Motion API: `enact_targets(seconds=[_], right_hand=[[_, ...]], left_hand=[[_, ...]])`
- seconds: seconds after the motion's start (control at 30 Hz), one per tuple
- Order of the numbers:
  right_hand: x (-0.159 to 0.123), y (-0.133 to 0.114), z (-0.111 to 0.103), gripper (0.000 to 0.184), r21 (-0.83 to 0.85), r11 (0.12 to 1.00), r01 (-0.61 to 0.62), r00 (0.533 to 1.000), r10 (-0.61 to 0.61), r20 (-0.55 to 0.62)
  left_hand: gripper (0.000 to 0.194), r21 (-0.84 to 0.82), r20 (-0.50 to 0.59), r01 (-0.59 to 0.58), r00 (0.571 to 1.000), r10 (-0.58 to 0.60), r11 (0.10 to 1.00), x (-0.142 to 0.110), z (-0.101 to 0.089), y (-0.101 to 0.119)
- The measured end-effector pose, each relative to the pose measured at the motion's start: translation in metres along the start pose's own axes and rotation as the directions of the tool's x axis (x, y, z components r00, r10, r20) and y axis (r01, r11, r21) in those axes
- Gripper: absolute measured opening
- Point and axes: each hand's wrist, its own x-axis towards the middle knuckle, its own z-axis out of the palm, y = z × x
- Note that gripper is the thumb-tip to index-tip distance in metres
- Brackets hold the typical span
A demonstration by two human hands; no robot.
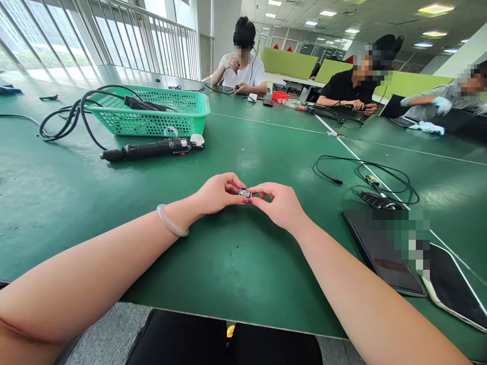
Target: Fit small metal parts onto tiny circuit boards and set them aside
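Small black-and-silver blocky component (245, 193), surface patterned and material not certain at this size, is located between the fingertips of both hands, over the smooth green tabletop (236, 284). Whether it clears the surface cannot be determined.

Grip: the bare left hand (220, 194), below a pale rigid bangle (171, 221), pinches the component's left side between thumb and fingers. The bare right hand (279, 204) closes thumb and fingertips at its right end.

Handling assessment: the piece appears light and stiff, probably with hard, fairly slick faces, and any fine detail on it may be fragile. Opposite edges or ends are judged the sound places to hold; light fingertip pressure is advisable, keeping off the patterned face. Its small size makes a slip plausible.

Surroundings: a black cylindrical power screwdriver (148, 150) lies beyond the left hand, just before a green perforated plastic basket (148, 124).
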Motion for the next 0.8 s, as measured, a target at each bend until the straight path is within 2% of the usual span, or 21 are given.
enact_targets(seconds=[0.1, 0.27, 0.37, 0.7, 0.8], right_hand=[[0.003, 0.006, 0.004, 0.016, -0.076, 0.996, 0.046, 0.999, -0.048, -0.021], [0.011, 0.02, 0.006, 0.016, -0.152, 0.987, 0.056, 0.992, -0.073, -0.108], [0.013, 0.025, 0.005, 0.017, -0.152, 0.988, 0.036, 0.989, -0.058, -0.139], [0.014, 0.023, 0.005, 0.018, -0.108, 0.994, 0.031, 0.985, -0.048, -0.165], [0.011, 0.015, 0.007, 0.017, -0.088, 0.996, 0.033, 0.98, -0.05, -0.191]], left_hand=[[0.035, 0.087, 0.006, -0.015, 1.0, 0.014, 0.996, 0.002, -0.002, -0.002], [0.073, 0.126, 0.064, -0.023, 0.998, 0.015, 0.992, 0.004, -0.005, -0.005], [0.083, 0.15, 0.08, -0.023, 0.997, 0.011, 0.988, 0.004, -0.005, -0.005], [0.085, 0.099, 0.053, 0.018, 0.998, -0.024, 0.995, 0.004, -0.006, -0.006], [0.076, -0.097, 0.069, 0.044, 0.997, -0.037, 0.994, 0.0, -0.002, 0.0]])
